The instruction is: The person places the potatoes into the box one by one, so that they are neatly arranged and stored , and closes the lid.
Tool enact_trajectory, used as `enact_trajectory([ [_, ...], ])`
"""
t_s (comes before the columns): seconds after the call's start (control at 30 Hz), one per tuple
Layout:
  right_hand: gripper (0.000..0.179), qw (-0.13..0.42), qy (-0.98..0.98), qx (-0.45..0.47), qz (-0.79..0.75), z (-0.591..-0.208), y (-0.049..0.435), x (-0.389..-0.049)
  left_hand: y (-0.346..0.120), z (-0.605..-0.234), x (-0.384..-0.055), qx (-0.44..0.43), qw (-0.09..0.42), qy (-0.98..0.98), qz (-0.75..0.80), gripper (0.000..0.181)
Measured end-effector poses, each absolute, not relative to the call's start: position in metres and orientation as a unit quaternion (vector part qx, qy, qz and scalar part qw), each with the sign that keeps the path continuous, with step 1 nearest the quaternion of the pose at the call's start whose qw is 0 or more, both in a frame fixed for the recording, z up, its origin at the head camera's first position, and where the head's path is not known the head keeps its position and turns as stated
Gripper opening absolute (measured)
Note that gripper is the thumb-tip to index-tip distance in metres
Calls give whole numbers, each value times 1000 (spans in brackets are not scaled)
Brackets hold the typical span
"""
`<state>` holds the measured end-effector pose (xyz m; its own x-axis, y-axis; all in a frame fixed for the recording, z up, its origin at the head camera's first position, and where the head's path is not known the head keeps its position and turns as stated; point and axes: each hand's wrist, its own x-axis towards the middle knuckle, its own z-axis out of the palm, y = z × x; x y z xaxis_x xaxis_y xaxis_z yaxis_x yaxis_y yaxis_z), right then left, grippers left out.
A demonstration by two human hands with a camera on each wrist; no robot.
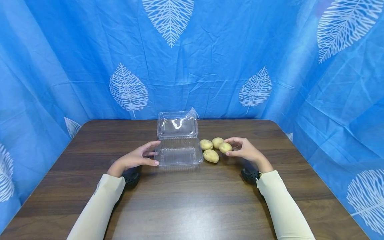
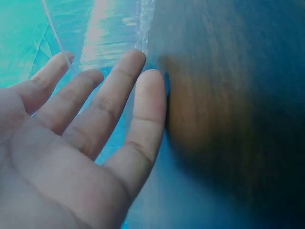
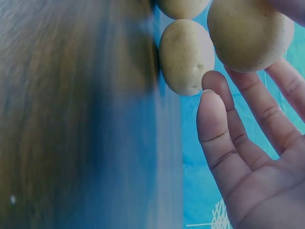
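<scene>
A clear plastic clamshell container stands on the table with its lid raised at the back. My left hand is at the container's left side, thumb by the front corner and fingers spread along the rim; the left wrist view shows these fingers loosely extended. To the container's right, my right hand pinches a potato between thumb and fingertips. In the right wrist view, this potato appears raised beside the others, with the lower fingers away from it.
Three more potatoes lie close by: one at the front, one next to the container and one behind. The brown wooden table ends in front of a blue curtain with white leaf prints.
</scene>
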<state>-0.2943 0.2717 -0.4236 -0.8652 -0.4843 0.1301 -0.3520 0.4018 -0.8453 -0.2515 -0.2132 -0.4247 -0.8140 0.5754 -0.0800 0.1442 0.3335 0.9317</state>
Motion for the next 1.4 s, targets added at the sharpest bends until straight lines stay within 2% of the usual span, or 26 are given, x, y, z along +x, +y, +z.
enact_trajectory([
  [0.73,50,66,817,-260,-510,-410,250,-298,-208,-430,-259,221,178,792,541,93],
  [1.4,51,63,808,-264,-523,-404,227,-301,-205,-429,-264,230,182,780,552,100],
])
